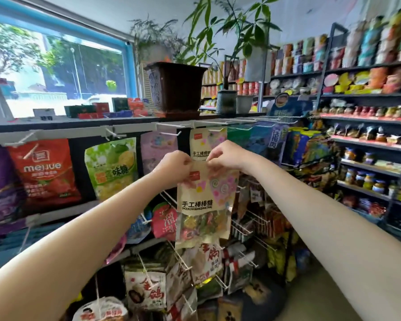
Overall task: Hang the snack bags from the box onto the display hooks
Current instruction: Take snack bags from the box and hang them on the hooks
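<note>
Both hands pinching snack bag, hook rack, shop shelves

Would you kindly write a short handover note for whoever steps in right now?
Left hand and right hand both pinch the top edge of a beige kraft-paper lollipop bag with pink hearts.
It hangs free below an identical bag already hung on the white wire display hook.
Done: at least one bag hung.
Left: slide the held bag onto that hook; the box is out of view.
</note>
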The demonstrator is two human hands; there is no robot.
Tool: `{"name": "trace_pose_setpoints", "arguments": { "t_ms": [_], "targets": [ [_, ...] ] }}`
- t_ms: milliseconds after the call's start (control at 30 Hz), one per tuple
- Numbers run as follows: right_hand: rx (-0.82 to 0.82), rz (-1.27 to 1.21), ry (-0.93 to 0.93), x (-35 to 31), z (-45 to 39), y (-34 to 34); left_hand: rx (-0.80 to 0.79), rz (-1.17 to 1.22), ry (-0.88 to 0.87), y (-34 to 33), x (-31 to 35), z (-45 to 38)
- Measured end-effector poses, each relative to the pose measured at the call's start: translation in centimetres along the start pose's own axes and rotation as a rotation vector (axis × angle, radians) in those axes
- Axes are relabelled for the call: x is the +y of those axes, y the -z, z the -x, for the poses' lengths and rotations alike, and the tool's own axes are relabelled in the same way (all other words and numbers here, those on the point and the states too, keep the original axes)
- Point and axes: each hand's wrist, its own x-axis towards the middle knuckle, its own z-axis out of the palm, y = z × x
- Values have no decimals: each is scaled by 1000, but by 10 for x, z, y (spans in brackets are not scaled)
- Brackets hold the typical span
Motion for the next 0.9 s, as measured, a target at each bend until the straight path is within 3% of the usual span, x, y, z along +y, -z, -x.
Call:
{"name": "trace_pose_setpoints", "arguments": {
  "t_ms": [133, 233, 333, 633, 900],
  "targets": [
    [12, -112, -98, 52, -30, 49, 46, 286, 67, -28, 14, -48],
    [-75, -255, -137, 90, -62, 84, 106, 324, 60, -43, 25, -91],
    [-134, -310, -90, 121, -105, 102, 108, 321, 91, -60, 37, -136],
    [177, -173, 117, 153, -223, 108, 354, 139, 187, -73, 41, -241],
    [162, -192, 154, 161, -267, 83, 415, 109, 294, -76, 18, -268]
  ]
}}
